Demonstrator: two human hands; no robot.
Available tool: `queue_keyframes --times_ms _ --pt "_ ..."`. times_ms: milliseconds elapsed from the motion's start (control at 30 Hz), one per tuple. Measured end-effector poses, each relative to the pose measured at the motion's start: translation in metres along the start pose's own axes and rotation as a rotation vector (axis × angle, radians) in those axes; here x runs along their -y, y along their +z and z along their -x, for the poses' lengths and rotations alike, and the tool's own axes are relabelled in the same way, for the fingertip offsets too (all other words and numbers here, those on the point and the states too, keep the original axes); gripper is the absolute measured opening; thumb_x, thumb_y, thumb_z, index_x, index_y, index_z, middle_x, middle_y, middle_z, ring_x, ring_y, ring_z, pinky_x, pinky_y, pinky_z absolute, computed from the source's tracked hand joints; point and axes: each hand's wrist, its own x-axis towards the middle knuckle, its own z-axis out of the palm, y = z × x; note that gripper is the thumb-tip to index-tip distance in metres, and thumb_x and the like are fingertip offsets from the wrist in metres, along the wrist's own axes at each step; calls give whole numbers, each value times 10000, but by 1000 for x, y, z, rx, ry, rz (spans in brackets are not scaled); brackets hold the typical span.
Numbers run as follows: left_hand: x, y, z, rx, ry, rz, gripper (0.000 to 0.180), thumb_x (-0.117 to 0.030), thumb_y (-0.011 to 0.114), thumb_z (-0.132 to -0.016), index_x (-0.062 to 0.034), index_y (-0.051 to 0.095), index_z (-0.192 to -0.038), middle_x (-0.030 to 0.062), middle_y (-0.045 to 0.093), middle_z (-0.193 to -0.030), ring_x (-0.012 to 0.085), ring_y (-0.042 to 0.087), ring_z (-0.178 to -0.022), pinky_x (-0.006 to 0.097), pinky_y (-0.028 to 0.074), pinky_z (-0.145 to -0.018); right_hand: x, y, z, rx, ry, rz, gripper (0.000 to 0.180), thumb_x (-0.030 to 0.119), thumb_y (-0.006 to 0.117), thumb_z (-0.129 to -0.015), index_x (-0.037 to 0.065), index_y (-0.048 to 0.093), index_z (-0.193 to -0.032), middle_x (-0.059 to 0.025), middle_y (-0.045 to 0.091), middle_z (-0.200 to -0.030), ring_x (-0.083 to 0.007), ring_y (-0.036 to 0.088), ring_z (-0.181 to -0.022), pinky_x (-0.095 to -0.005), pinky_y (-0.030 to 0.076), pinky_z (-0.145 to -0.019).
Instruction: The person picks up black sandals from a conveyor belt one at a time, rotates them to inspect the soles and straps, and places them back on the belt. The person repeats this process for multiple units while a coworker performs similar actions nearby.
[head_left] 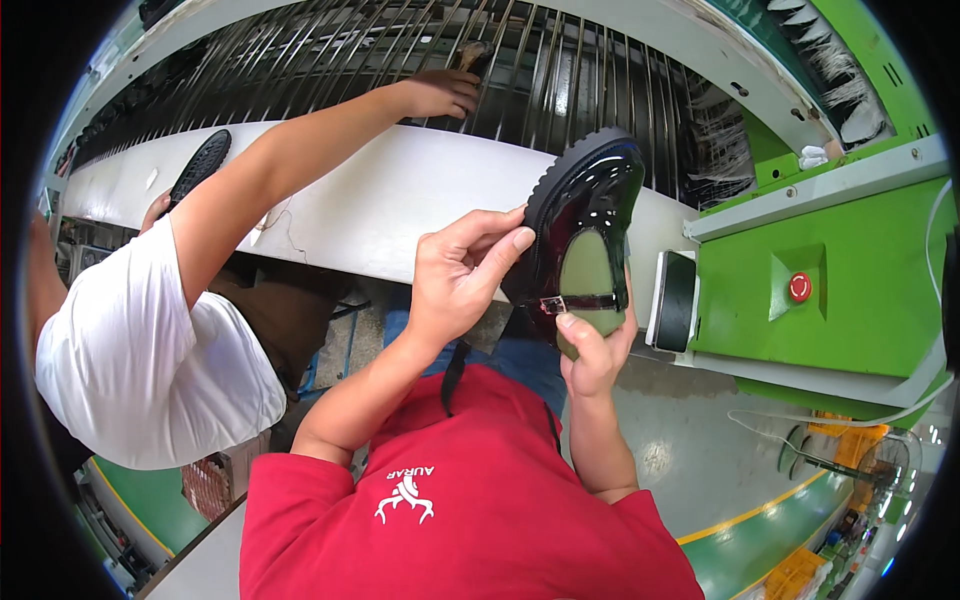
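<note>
A glossy black shoe (603, 190) with a buckled strap, a ridged sole and a green insole is held up before me, toe pointing away. My left hand (460, 268) has thumb and forefinger pinched at the left edge of its sole; whether anything thin lies between them I cannot make out. Gripping the heel end from the right is my right hand (597, 350), its thumb by the strap buckle (552, 305) and its other fingers mostly hidden behind the shoe.
A white ledge (370, 190) runs before a bed of metal rods (390, 50). At left, a co-worker in a white sleeve (140, 340) reaches over the rods; another black shoe (200, 165) is beside that arm. A green machine housing (750, 310) with a red button (800, 287) stands right.
</note>
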Motion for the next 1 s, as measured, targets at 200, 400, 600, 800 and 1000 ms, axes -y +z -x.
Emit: queue_keyframes --times_ms 200,400,600,800,1000 --pt "5 -1 0 -63 198 240 871 -246 937 -958 27 444 -1622 152 669 -1443 224 681 -1315 359 536 -1148 5 20 22 40 -455 704 952 74 850 -672 -112 584 -1567 -211 593 -1316 -364 638 -1186 -434 558 -1026" --pt "4 -39 19 -181 152 186 582 -427 817 -1053 21 595 -1351 85 717 -1165 138 676 -1029 290 556 -943 27 27 28 396 -559 779 985 360 1028 -659 -50 679 -1484 -171 624 -1290 -375 621 -1171 -512 520 -1053" --pt "-1 -42 63 -103 -16 293 692 -682 653 -1075 -18 561 -1244 68 632 -1009 183 657 -922 366 571 -841 6 34 3 438 -221 207 822 368 1033 -819 -21 696 -1460 -117 660 -1243 -182 697 -1009 -315 594 -875" --pt "0 -42 77 -101 -74 283 673 -705 572 -1108 -37 556 -1186 70 608 -991 186 635 -906 403 577 -814 -20 39 4 532 -164 73 697 355 1033 -817 -5 760 -1348 -74 713 -1130 -161 689 -1003 -295 568 -832" --pt "-6 -40 76 -162 -46 225 722 -693 691 -1046 1 572 -1208 66 622 -1011 147 642 -899 317 564 -793 -23 38 11 450 -143 50 433 296 941 -958 -34 792 -1197 -89 742 -1014 -161 683 -891 -292 549 -784"
